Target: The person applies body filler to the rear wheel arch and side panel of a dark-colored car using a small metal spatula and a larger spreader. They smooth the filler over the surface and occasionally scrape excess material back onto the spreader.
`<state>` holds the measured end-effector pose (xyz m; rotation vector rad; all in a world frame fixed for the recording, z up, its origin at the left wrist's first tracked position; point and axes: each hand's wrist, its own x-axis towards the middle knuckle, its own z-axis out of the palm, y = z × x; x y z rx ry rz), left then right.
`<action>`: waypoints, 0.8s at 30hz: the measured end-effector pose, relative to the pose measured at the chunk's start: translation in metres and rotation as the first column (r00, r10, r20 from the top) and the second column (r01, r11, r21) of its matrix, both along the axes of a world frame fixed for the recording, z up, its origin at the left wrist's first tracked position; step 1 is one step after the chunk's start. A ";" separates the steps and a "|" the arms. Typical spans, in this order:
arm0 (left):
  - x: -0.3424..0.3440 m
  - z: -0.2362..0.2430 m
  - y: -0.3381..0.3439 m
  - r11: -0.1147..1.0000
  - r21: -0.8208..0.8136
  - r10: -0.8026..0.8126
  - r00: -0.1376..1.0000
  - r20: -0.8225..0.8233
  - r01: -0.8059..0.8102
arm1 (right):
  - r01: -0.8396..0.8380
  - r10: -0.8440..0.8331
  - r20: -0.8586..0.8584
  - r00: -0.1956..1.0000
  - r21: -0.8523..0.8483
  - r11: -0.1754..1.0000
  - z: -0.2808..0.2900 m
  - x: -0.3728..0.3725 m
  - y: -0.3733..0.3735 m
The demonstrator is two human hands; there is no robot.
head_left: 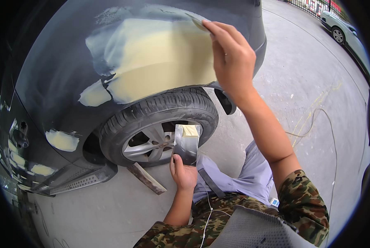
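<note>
My right hand [233,62] is closed on a thin putty spreader [196,22], its blade at the upper right part of a broad pale-yellow filler patch [152,58] on the dark grey car panel [61,58] above the rear wheel. My left hand [183,173] grips a dark, flat mixing plate [186,146] with a dab of pale-yellow filler [190,130] near its far end, held in front of the wheel's rim [141,142]. Smaller filler patches [63,140] mark the lower bodywork at the left.
A long narrow strip [147,177] lies on the concrete floor [309,70] beside the tyre. A perforated side step [75,186] runs at lower left. A thin cable [320,110] snakes across the floor at right. Another car [344,37] stands at upper right. My legs [255,165] are below.
</note>
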<state>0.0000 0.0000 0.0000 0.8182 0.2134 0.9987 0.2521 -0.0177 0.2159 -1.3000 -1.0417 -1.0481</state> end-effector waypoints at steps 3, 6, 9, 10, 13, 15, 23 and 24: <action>-0.008 -0.012 -0.004 0.999 -0.043 0.009 1.000 -0.009 -0.010 | 0.181 -0.184 0.168 0.968 0.031 0.983 -0.033 -0.014 0.028; -0.030 -0.016 0.009 1.000 -0.010 -0.028 0.999 -0.028 0.028 | 0.183 -0.181 0.192 0.965 0.008 0.983 -0.068 -0.048 0.025; -0.026 -0.023 0.007 0.996 -0.042 -0.073 0.997 0.001 0.073 | 0.100 -0.085 0.167 0.982 -0.080 0.992 -0.070 -0.045 -0.006; -0.026 -0.023 0.007 0.996 -0.045 -0.077 0.997 -0.003 0.077 | 0.121 -0.119 0.184 0.976 0.000 0.993 -0.061 -0.036 -0.008; -0.023 -0.024 0.005 0.993 -0.092 -0.073 0.997 -0.008 0.072 | 0.197 -0.207 0.198 0.958 0.069 0.978 -0.022 0.002 -0.014; -0.023 -0.025 0.000 0.989 -0.113 -0.092 0.996 -0.005 0.091 | 0.198 -0.212 0.242 0.947 0.081 0.977 -0.001 0.018 0.002; -0.041 -0.027 0.009 0.995 -0.072 -0.066 0.998 -0.011 0.065 | 0.170 -0.165 0.188 0.968 -0.014 0.985 -0.078 -0.056 0.043; -0.043 -0.026 0.009 0.996 -0.072 -0.044 0.999 -0.023 0.043 | 0.162 -0.153 0.177 0.972 -0.039 0.986 -0.088 -0.064 0.044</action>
